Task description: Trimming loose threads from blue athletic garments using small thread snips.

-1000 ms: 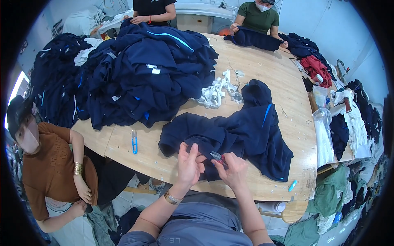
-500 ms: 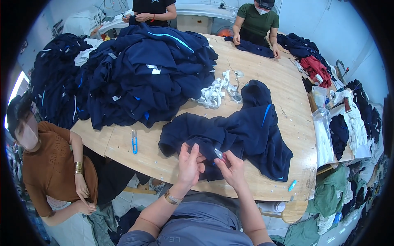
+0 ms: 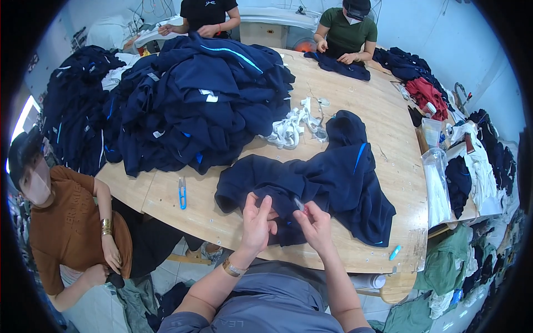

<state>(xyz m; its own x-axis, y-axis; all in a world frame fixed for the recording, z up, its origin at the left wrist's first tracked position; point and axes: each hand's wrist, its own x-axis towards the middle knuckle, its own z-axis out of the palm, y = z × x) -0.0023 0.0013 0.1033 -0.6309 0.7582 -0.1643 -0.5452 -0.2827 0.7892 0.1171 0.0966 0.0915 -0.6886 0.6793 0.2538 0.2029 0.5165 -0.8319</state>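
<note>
In front of me a navy garment (image 3: 277,175) with a bright blue stripe lies bunched on the wooden table. My left hand (image 3: 257,225) is closed on the near edge of its cloth, thumb pointing up. Just to the right, my right hand (image 3: 314,224) is closed round small thread snips (image 3: 300,204), red at the handle with metal blades. The blades point away from me over the cloth, slightly blurred. Whether they touch the fabric I cannot tell.
A large heap of navy garments (image 3: 194,105) covers the table's far left. Blue snips (image 3: 182,193) lie left, a small turquoise tool (image 3: 395,252) near right, white tape (image 3: 288,130) beyond the garment. Co-workers sit at the left and far side. Bagged items (image 3: 437,183) stand right.
My right hand with the snips has shifted slightly to the right; my left hand stays nearly still. The co-workers' hands have moved at the far side and the left.
</note>
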